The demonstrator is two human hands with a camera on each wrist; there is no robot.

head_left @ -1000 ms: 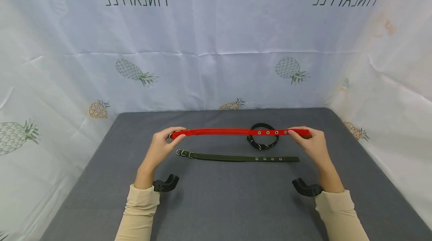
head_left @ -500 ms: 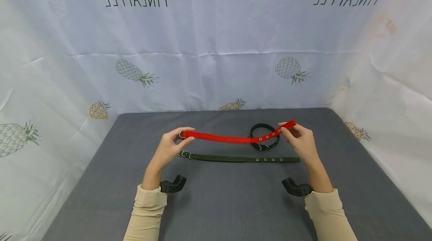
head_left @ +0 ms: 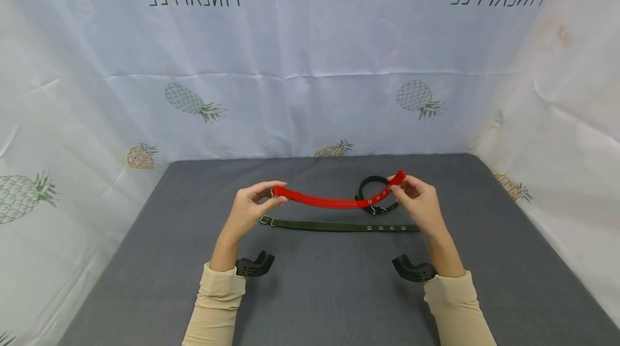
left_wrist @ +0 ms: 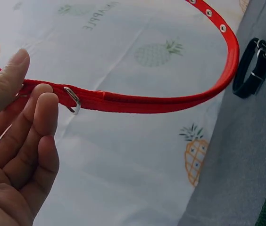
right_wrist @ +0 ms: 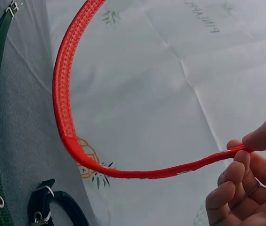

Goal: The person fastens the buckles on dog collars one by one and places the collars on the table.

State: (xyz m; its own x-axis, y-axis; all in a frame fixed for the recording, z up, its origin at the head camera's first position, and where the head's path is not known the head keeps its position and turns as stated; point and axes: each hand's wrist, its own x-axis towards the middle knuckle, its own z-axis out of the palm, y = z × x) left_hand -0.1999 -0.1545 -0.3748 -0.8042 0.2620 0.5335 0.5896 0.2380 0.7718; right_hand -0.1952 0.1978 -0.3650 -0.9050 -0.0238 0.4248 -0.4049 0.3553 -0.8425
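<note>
While a white pineapple-print cloth (head_left: 339, 39) hangs behind and along both sides, a grey table (head_left: 329, 292) spreads before it under two forearms in rolled beige sleeves (head_left: 213, 308). Lying almost straight across the table, a dark green strap collar (head_left: 334, 226) has its buckle end towards the left and its eyelet end partly hidden by the right hand (head_left: 421, 203). Above the table, between the hands, a red strap collar (head_left: 334, 203) hangs in a sagging curve. The left hand (head_left: 247, 209) pinches it near the buckle end between thumb and fingertips; the right hand pinches the eyelet end, the tip sticking up past its fingers. Coiled into a buckled ring, a black collar (head_left: 372, 178) lies on the table farther back than the green one, partly covered by the red strap in the head view. Each wrist carries a black bracket (head_left: 255, 265). Beyond the left fingertips, a metal loop (left_wrist: 76, 103) sits on the red strap, and small metal eyelets (left_wrist: 223, 28) dot its other end.
</note>
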